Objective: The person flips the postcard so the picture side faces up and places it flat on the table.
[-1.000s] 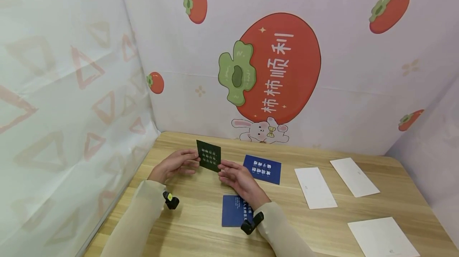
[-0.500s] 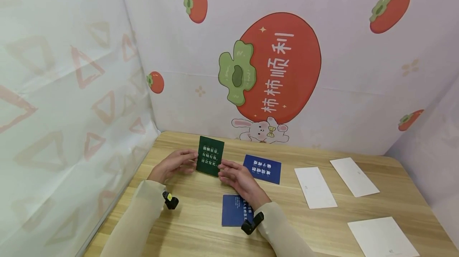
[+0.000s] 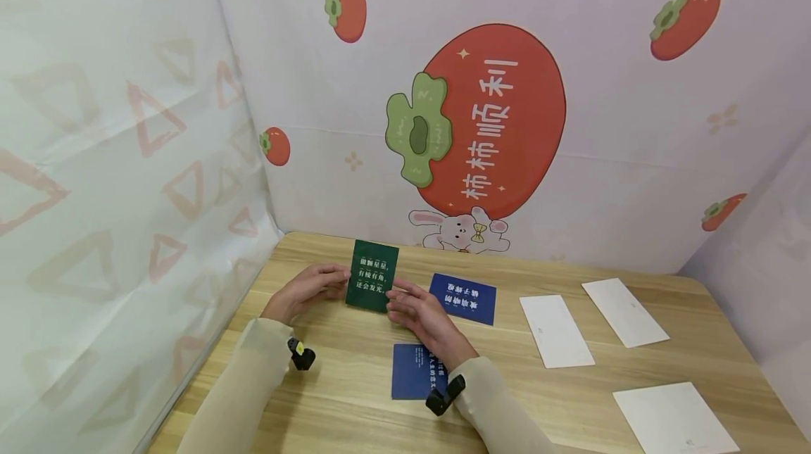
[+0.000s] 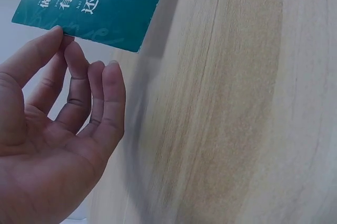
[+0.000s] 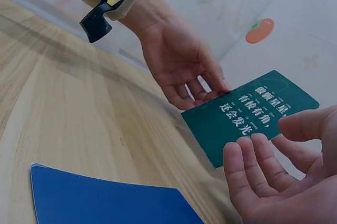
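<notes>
A dark green card (image 3: 372,276) with white printed characters is held up off the table between both hands, its printed face toward me. My left hand (image 3: 308,291) pinches its left edge between thumb and fingertips, as the left wrist view shows with the card (image 4: 100,11) above the palm. At the opposite edge, my right hand (image 3: 426,318) pinches the card, the other fingers loosely bent; the right wrist view shows this hand (image 5: 284,171) close up. Beneath my right wrist lies a blue card stack (image 3: 410,371), partly covered by the hand. Another blue card (image 3: 464,298) lies just beyond the right hand.
Three white cards lie on the right of the wooden table (image 3: 342,398): a near one (image 3: 676,417), a middle one (image 3: 557,331) and a far one (image 3: 626,312). A patterned cloth wall (image 3: 329,193) stands along the back, with another on the left.
The green card has tilted from a dim, angled pose to face me more squarely, its print now brighter and easier to read. Both hands have stayed nearly in place.
</notes>
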Available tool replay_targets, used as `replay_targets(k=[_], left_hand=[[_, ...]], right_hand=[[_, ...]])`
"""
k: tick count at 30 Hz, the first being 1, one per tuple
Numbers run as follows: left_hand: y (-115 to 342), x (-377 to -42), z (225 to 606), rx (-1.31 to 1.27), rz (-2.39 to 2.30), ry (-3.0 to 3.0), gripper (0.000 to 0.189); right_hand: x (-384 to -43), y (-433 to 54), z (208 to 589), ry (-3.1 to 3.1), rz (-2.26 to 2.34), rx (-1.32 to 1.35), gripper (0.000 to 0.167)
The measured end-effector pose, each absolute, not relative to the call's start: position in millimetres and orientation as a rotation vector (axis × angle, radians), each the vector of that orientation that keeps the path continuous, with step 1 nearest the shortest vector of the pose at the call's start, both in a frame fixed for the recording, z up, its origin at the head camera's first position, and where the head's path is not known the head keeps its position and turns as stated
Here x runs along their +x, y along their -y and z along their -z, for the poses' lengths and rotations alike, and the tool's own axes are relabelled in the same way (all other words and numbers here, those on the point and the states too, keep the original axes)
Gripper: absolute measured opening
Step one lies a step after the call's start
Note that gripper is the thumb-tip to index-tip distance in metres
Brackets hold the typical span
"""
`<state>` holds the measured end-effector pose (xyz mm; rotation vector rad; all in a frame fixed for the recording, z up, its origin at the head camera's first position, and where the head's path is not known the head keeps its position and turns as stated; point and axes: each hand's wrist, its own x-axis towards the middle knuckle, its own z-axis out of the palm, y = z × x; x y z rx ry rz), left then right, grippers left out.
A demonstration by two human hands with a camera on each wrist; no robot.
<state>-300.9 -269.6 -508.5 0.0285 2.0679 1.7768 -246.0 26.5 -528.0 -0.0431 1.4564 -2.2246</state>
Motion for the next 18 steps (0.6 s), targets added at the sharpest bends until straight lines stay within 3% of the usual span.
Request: replay_targets(k=[18], left_hand=[[268.2, -298.9, 510.5, 0.034, -1.767, -2.032, 0.039]], right_hand=[[-243.4, -27.6, 528.3, -1.583, 2.191, -0.047, 0.053]])
